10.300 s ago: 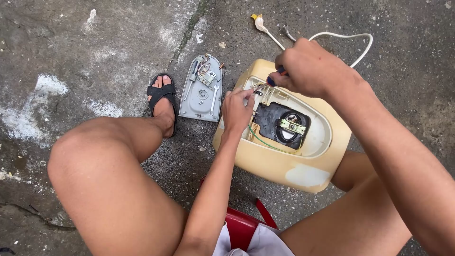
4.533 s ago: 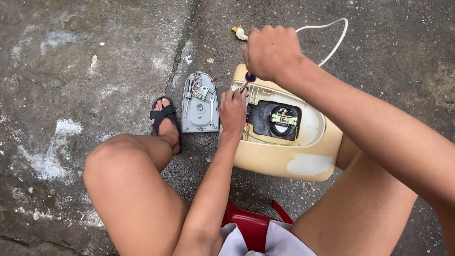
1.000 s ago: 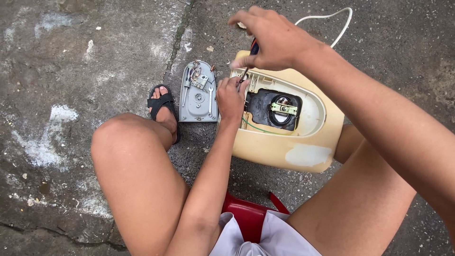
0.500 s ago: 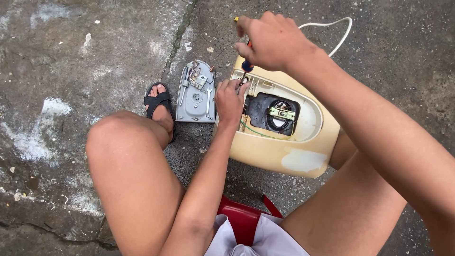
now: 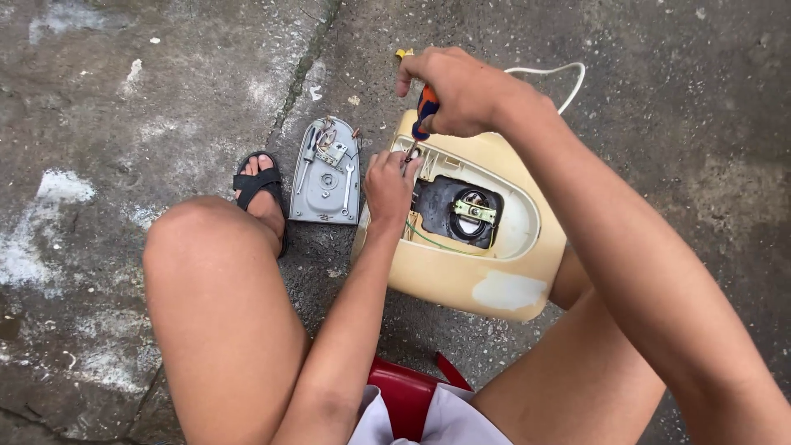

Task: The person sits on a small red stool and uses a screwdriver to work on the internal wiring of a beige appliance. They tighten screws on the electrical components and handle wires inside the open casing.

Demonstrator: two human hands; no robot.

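A cream plastic appliance housing (image 5: 494, 280) lies open on the concrete between my legs, with a black motor part (image 5: 461, 210) and green wires inside. My right hand (image 5: 457, 86) grips an orange-and-blue screwdriver (image 5: 425, 111) held upright, its tip down at the housing's upper left corner. My left hand (image 5: 389, 177) rests on that same corner, fingers pinched around the screwdriver tip.
A grey cover plate (image 5: 328, 177) with small parts and a wrench on it lies left of the housing, beside my sandalled foot (image 5: 262, 194). A white cord (image 5: 568, 82) runs off behind the housing. A red stool (image 5: 408, 395) is under me.
My right hand has stayed on the screwdriver over the housing's corner, shifting slightly as it turns. The view has drifted a little; the left hand keeps its place.
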